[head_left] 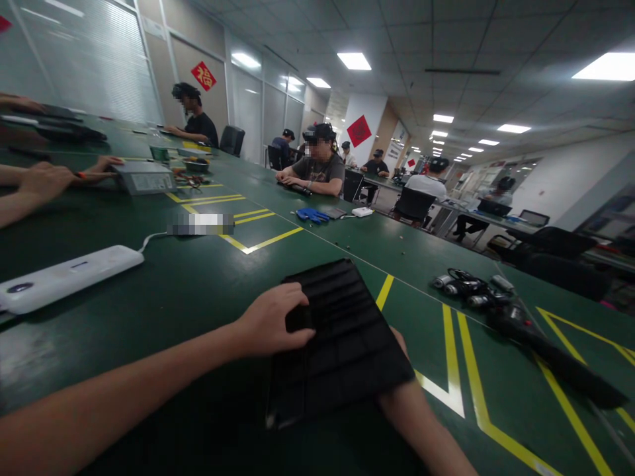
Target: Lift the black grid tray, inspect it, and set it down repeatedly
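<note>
A flat black ribbed case or keyboard cover (pixel 342 337) lies tilted in front of me on the green table (pixel 198 291). My left hand (pixel 272 324) rests on its left part, fingers curled over the top and around a dark opening. My right hand (pixel 399 344) is underneath the case's right edge; only a bit of it and the forearm show, the fingers are hidden.
A white power strip (pixel 64 274) lies at the left. A black tool with cables (pixel 501 297) lies at the right. Blue gloves (pixel 311 214) and a white box (pixel 362 211) lie farther back. Other people sit along the table; someone's hands (pixel 49 178) touch a grey box (pixel 143 177).
</note>
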A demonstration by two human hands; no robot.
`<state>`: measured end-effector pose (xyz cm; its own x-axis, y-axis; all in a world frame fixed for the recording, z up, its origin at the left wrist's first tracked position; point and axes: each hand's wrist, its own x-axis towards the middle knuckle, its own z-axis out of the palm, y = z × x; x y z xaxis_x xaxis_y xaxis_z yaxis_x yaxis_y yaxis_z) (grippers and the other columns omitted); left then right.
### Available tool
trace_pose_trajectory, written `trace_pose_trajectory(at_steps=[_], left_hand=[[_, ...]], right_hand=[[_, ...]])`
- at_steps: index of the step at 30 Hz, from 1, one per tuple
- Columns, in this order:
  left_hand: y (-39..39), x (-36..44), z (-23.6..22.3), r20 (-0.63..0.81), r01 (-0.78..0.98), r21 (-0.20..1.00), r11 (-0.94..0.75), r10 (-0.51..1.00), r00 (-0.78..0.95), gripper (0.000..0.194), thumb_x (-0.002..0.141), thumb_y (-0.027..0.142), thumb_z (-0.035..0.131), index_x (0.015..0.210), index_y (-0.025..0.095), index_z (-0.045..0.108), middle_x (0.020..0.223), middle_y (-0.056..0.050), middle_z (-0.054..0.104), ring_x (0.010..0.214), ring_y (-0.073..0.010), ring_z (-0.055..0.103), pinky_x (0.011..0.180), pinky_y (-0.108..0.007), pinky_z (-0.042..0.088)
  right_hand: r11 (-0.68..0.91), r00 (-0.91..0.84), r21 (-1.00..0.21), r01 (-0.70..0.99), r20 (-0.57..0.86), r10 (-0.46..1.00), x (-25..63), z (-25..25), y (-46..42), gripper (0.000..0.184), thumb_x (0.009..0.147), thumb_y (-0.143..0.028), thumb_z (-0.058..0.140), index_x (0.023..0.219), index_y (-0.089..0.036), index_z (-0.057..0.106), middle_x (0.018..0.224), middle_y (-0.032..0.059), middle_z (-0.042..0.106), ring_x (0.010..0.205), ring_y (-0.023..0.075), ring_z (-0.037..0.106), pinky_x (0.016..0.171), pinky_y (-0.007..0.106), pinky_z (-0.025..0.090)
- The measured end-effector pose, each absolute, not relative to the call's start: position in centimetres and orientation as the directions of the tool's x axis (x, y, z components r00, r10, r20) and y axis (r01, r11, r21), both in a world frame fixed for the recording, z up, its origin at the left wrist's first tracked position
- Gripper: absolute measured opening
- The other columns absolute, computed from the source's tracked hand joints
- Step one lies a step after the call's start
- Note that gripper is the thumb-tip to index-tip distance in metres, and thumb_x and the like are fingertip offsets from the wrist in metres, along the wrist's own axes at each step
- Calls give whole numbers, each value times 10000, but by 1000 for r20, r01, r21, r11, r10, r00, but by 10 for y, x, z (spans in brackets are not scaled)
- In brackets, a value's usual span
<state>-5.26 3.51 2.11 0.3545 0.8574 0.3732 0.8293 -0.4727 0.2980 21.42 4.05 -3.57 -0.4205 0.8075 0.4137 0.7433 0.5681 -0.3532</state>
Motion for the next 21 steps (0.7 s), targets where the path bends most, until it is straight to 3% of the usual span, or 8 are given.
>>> trace_pose_trajectory(at_steps=[2, 7, 10, 13, 17, 19, 21], left_hand=[[52, -76, 24, 367, 914, 252, -318, 906, 213, 298, 722, 440, 525, 829, 163, 547, 842, -61, 571, 797, -212, 556, 701, -317, 437], [87, -133, 19, 287, 988, 105, 114, 948, -140, 395, 730, 523, 467, 788, 149, 581, 887, -116, 613, 829, -266, 589, 666, -332, 437], [96, -150, 11, 194, 972, 51, 230, 952, -236, 432, 723, 534, 462, 786, 131, 604, 910, -151, 627, 851, -297, 600, 655, -343, 447], [100, -154, 9, 171, 971, 47, 234, 956, -239, 461, 738, 534, 453, 781, 107, 619, 894, -174, 630, 835, -310, 603, 667, -363, 459], [90, -134, 17, 345, 990, 44, 131, 928, -138, 387, 853, 327, 332, 860, 75, 625, 896, -177, 614, 867, -290, 584, 768, -387, 450], [75, -110, 19, 372, 997, 77, 11, 927, -39, 375, 871, 197, 265, 987, 91, 606, 953, -147, 614, 898, -239, 581, 816, -349, 446], [57, -81, 14, 351, 958, 183, -220, 925, 146, 401, 851, 110, 265, 1137, 100, 546, 1040, -135, 608, 945, -207, 577, 843, -327, 449]], right_hand=[[499, -353, -345, 795, 406, 843, 233, -31, 53, 448, 845, -279, 440, 1291, -253, 407, 1161, 95, 531, 1082, 274, 466, 892, 471, 419], [101, -33, -234, 967, 279, 960, 275, -34, 80, 553, 847, -370, 348, 1347, -135, 341, 1143, 151, 535, 1096, 345, 423, 913, 502, 386], [4, 30, -199, 980, 172, 985, 286, -42, 86, 573, 844, -383, 333, 1355, -123, 322, 1189, 155, 522, 1128, 358, 416, 922, 489, 386], [-6, 29, -153, 988, 146, 989, 288, -45, 86, 565, 844, -389, 332, 1341, -120, 349, 1216, 150, 516, 1146, 361, 419, 940, 492, 380], [38, -20, -61, 997, 271, 962, 274, -37, 80, 587, 824, -389, 388, 1321, -76, 381, 1325, 165, 433, 1263, 388, 293, 1026, 524, 288], [99, -71, -88, 991, 275, 959, 253, -30, 70, 593, 828, -391, 385, 1334, -82, 364, 1373, 153, 392, 1305, 373, 240, 1038, 529, 281], [229, -196, -135, 964, 221, 955, 225, -24, 53, 589, 844, -393, 358, 1351, -93, 342, 1402, 131, 372, 1326, 333, 229, 1060, 510, 270]])
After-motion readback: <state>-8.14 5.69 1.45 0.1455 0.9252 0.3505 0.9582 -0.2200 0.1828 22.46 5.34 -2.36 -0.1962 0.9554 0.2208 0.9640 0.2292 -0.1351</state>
